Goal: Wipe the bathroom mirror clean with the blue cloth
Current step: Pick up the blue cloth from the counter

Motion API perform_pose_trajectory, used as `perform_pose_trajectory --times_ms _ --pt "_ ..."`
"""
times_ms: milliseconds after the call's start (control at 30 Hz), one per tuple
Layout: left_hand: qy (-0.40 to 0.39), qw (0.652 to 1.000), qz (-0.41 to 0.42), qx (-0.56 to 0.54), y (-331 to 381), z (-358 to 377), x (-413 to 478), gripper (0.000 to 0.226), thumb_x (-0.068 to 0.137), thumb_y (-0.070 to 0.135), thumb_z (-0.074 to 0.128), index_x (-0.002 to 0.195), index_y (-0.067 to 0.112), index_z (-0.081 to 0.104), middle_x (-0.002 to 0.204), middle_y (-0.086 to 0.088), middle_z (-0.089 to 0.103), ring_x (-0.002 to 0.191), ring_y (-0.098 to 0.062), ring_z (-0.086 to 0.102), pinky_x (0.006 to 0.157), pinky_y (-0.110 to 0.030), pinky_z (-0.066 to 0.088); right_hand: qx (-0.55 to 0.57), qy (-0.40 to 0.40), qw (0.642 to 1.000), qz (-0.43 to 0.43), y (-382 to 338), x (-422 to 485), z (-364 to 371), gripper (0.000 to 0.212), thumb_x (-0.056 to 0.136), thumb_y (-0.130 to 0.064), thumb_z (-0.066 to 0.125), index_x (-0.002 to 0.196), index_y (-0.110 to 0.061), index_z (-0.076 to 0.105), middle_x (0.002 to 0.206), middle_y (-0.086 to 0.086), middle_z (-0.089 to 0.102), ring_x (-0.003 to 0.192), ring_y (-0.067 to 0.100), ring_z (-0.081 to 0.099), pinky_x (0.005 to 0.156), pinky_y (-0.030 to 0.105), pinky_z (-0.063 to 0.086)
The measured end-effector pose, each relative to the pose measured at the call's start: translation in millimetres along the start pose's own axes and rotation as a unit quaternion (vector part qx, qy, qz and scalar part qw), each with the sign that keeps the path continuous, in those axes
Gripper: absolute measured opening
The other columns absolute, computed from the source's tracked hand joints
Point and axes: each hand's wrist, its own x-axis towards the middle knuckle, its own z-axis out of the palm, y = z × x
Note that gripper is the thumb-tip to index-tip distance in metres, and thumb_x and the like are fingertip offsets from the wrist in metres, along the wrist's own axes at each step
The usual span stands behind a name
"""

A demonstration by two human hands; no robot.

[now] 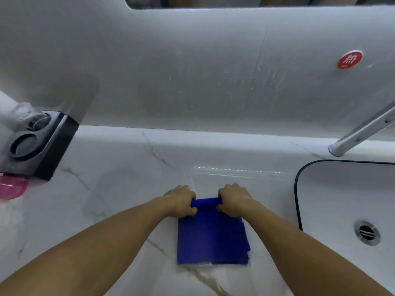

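Observation:
A folded blue cloth [212,238] lies on the white marble counter [119,189] in front of me. My left hand [181,200] grips the cloth's far left corner, fingers curled round its rolled edge. My right hand [235,198] grips the far right corner the same way. Between the two hands the far edge of the cloth is lifted and rolled over. Only the bottom strip of the mirror [213,2] shows, at the top of the view above the white wall panel.
A sink basin [346,201] with a metal drain [366,232] lies to the right, a chrome tap [361,131] above it. A black holder with round openings [36,144] and a pink object [11,186] stand at the left. A red round sticker [349,59] is on the wall.

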Motion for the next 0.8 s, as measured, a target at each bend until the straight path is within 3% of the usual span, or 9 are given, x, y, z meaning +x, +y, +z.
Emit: perform_pose_trajectory --times_ms 200,467,567,667,800 --pt "-0.057 0.995 0.078 -0.03 -16.6 -20.4 -12.5 0.023 0.094 0.048 0.054 0.096 0.026 0.046 0.103 0.002 0.053 0.084 -0.014 0.051 0.068 -0.028 0.039 0.092 -0.007 0.994 0.057 -12.7 -23.0 -12.7 0.036 0.09 -0.042 0.061 0.118 -0.02 0.056 0.113 0.001 0.06 0.1 0.021 0.057 0.089 0.039 0.051" --pt "0.017 0.985 0.169 -0.031 -58.3 -98.7 -59.0 0.01 0.097 0.034 0.053 0.101 0.027 0.047 0.101 0.006 0.054 0.081 -0.007 0.051 0.063 -0.021 0.038 0.141 0.129 0.979 0.071 -57.4 -53.5 -73.2 0.026 0.093 -0.03 0.058 0.117 -0.022 0.058 0.113 -0.001 0.062 0.1 0.018 0.058 0.09 0.037 0.052" --pt "0.081 0.98 0.183 -0.02 -69.5 -151.2 -75.9 0.009 0.095 0.03 0.054 0.097 0.031 0.046 0.093 0.012 0.052 0.077 -0.005 0.051 0.06 -0.019 0.036 0.11 0.233 0.963 0.077 -72.9 -63.3 -119.2 0.022 0.092 -0.033 0.059 0.112 -0.024 0.061 0.108 -0.003 0.063 0.096 0.016 0.058 0.085 0.033 0.051" --pt "0.178 0.966 0.185 -0.039 -77.9 -208.7 -95.3 0.017 0.091 0.028 0.06 0.089 0.033 0.044 0.09 0.014 0.051 0.076 -0.004 0.05 0.06 -0.019 0.037 0.027 0.375 0.924 0.069 -84.7 -75.9 -173.5 0.023 0.09 -0.038 0.061 0.111 -0.028 0.067 0.107 -0.006 0.054 0.102 0.014 0.05 0.08 0.026 0.041" --pt "0.383 0.902 0.2 -0.02 -74.6 -289.7 -131.2 0.028 0.084 0.032 0.072 0.076 0.034 0.044 0.071 0.021 0.045 0.063 -0.001 0.047 0.054 -0.014 0.03 -0.024 0.522 0.849 0.086 -97.5 -96.3 -246.7 0.026 0.096 -0.044 0.051 0.113 -0.031 0.067 0.099 -0.004 0.05 0.094 0.014 0.049 0.078 0.029 0.047"
